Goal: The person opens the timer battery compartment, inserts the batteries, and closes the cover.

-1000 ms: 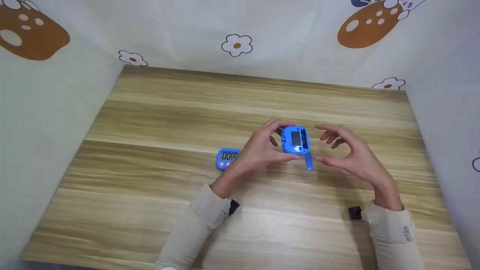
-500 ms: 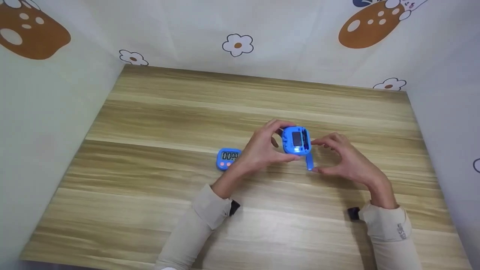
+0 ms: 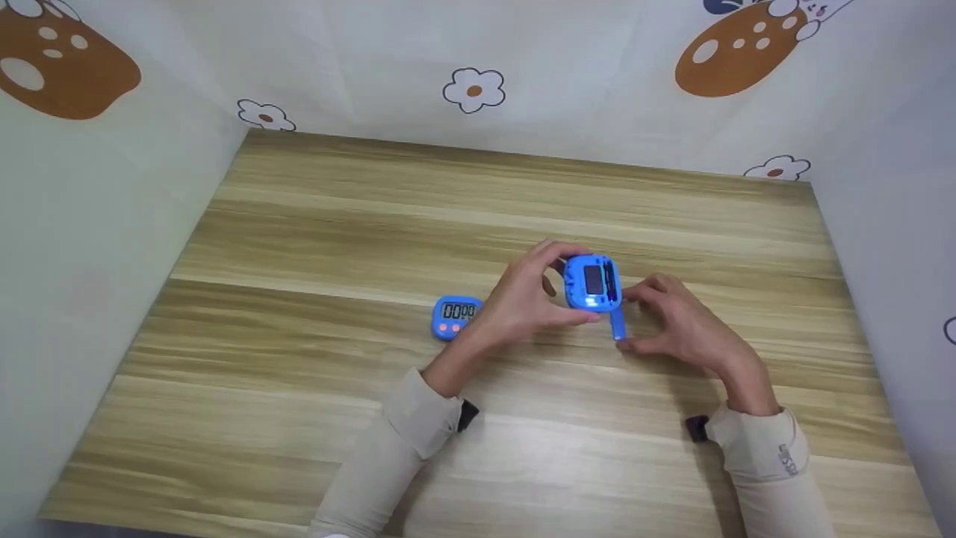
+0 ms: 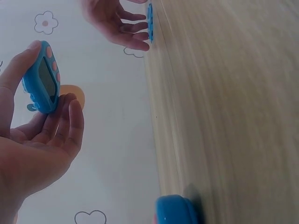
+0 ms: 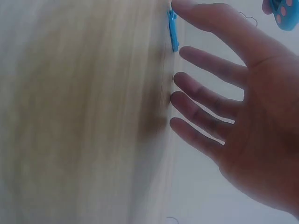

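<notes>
My left hand [image 3: 523, 299] grips a blue digital timer [image 3: 581, 288] by its edges, above the table. The timer's back faces up in the head view, with its battery slot uncovered and something dark inside. In the left wrist view the timer's screen and pink buttons [image 4: 54, 65] show. A narrow blue battery cover [image 3: 618, 326] lies on the table just below it. Over that cover reaches my right hand [image 3: 691, 329], thumb and forefinger spread near its ends. The right wrist view shows this hand's fingers [image 5: 205, 95] loosely extended, with the cover [image 5: 173, 31] beside the thumb tip.
A second blue timer [image 3: 447, 317] lies face up on the wooden table [image 3: 321, 344], partly hidden by the left wrist. Pale patterned walls [image 3: 373, 67] enclose the table at the back and both sides. Black wrist cameras [image 3: 697, 429] jut from the sleeves.
My right hand has moved left and down to the battery cover, its thumb and forefinger now near the cover's ends. The left hand and its timer have shifted only slightly.
</notes>
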The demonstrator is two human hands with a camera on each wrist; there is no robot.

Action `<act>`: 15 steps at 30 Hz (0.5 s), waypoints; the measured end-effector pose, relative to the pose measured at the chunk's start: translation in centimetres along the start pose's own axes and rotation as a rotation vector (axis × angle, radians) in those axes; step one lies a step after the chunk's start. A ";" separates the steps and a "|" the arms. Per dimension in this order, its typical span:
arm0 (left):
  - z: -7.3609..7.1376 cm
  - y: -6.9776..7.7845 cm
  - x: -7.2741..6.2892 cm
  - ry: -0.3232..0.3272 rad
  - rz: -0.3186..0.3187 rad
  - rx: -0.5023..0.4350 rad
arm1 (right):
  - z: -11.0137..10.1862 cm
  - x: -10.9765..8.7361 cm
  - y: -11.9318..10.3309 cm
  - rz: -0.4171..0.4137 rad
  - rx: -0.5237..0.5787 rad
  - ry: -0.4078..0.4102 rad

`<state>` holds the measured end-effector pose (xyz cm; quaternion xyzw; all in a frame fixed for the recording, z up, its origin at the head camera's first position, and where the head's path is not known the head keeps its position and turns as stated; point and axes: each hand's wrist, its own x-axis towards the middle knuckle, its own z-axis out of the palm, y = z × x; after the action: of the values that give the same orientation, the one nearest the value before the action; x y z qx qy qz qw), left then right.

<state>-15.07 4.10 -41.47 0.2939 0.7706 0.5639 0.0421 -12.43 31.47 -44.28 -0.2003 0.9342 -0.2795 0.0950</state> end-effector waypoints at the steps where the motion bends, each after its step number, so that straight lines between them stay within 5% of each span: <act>1: 0.0 0.0 0.0 0.000 0.001 0.000 | 0.0 0.0 0.0 -0.002 -0.004 0.000; 15: 0.2 -0.3 0.1 -0.012 0.010 -0.012 | 0.2 0.3 -0.3 -0.009 -0.067 0.018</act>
<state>-15.19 4.26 -41.75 0.3008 0.7655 0.5670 0.0457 -12.50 31.01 -44.32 -0.2049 0.9430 -0.2503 0.0783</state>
